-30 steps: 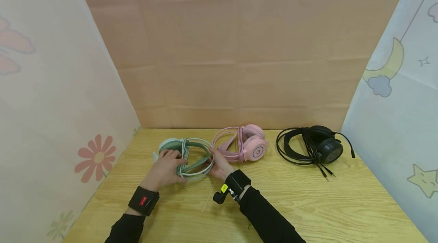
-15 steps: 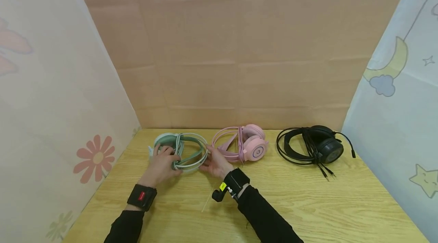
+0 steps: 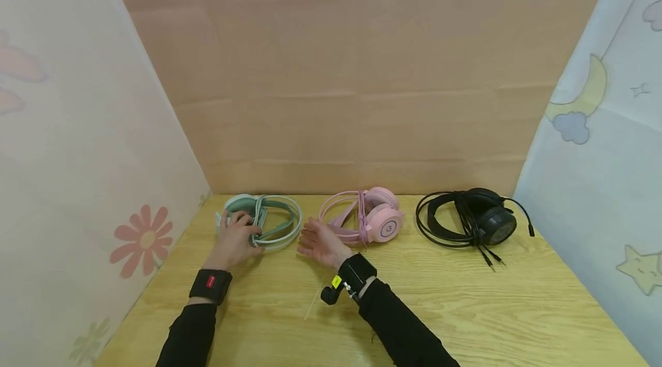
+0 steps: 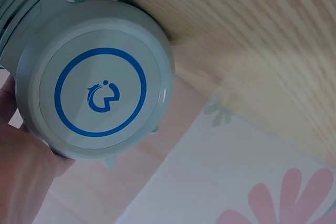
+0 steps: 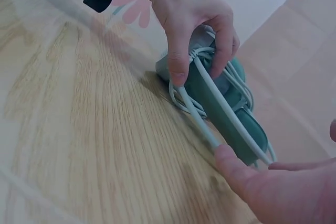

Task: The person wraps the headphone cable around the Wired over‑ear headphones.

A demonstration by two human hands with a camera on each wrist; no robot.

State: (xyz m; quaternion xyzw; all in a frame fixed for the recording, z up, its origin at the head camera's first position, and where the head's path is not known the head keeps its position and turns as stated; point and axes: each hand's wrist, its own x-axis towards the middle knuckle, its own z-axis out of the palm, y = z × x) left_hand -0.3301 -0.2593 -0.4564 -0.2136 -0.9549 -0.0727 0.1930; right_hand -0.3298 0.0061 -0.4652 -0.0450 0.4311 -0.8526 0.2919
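Mint-green headphones (image 3: 241,203), wrapped in their pale cable, lie at the back left of the table. My left hand (image 3: 235,242) grips them by the ear cups, with thumb and fingers spread around them. One ear cup (image 4: 100,93), marked with a blue ring and logo, fills much of the left wrist view. My right hand (image 3: 324,245) is beside the headband end, fingers extended and holding nothing. From the right wrist, the green headband (image 5: 223,116) shows, with a right fingertip right at the cable loop (image 5: 199,121).
Pink headphones (image 3: 384,223) with a bundled cable lie just behind and right of my right hand. Farther right are black headphones (image 3: 496,223) with a microphone and loose plugs. A brown paper wall (image 3: 357,97) closes the back, and printed sheets (image 3: 77,172) line both sides.
The mint-green headphones have moved left and slightly back with my left hand. My right hand has let go of the headband end and now sits apart from it in the head view.
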